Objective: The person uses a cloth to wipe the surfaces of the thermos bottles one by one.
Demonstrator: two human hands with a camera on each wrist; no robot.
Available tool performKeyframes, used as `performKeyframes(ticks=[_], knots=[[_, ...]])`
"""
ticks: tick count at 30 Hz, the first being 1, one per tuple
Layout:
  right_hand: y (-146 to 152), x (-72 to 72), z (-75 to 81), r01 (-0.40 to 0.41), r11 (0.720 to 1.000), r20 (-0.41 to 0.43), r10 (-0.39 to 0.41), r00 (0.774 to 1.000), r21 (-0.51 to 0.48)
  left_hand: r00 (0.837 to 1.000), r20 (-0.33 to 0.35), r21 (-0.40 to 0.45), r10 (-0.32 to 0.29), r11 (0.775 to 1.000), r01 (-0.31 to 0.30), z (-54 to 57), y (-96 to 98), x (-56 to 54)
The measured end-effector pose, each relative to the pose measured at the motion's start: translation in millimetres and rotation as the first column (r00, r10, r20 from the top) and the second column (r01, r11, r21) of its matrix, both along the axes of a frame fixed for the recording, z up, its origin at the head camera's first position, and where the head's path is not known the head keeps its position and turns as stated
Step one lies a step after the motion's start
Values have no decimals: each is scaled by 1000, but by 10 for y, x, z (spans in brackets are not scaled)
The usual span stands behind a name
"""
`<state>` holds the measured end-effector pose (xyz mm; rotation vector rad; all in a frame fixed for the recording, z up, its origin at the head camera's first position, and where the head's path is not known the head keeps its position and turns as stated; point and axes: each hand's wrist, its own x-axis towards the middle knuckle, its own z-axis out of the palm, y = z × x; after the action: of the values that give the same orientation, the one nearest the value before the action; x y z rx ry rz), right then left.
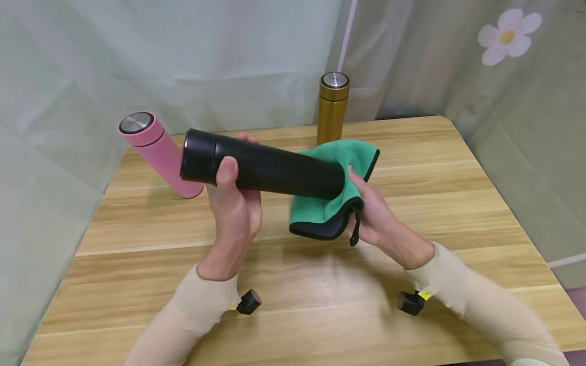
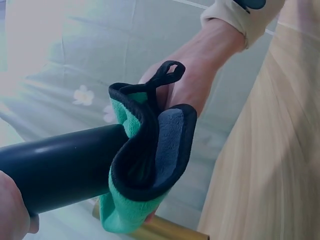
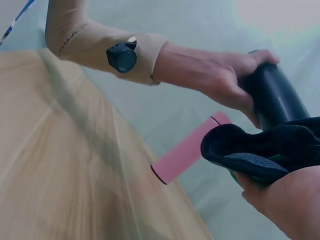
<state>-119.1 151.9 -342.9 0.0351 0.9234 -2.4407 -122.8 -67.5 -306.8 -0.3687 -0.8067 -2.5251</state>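
Observation:
A black thermos bottle point(image 1: 274, 165) is held nearly level above the table, its lid end to the left. My left hand point(image 1: 235, 203) grips it near the lid, thumb on the near side. Around the base at the other end lies a green cloth point(image 1: 316, 208) with black edging, a grey underside and a hanging loop. My right hand point(image 1: 373, 208) holds that cloth against the bottle's base, thumb on top; its other fingers are mostly hidden behind the cloth. In the left wrist view the cloth point(image 2: 130, 210) folds about the bottle's end.
A pink thermos bottle point(image 1: 160, 157) stands at the back left of the wooden table point(image 1: 320, 315). Behind the cloth, near the back edge, stands a gold thermos bottle point(image 1: 331, 114). A pale curtain point(image 1: 229, 61) hangs behind the table.

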Motion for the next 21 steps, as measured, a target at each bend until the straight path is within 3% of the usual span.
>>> performKeyframes(ticks=[7,13,17,21], knots=[[-75,55,-56,39,999,-16,-39,999,-34,998,0,-3,61,998,-61,-16,21,-51],[-200,215,-107,163,986,11,-163,987,-42,992,-7,-9,130,992,-130,-55,37,-87],[-269,342,-112,255,967,-55,-255,965,-6,988,-20,-41,150,988,-151,-64,43,-93],[-262,380,-119,288,955,-134,-278,951,65,989,-37,-99,143,984,-146,-88,56,-82]])
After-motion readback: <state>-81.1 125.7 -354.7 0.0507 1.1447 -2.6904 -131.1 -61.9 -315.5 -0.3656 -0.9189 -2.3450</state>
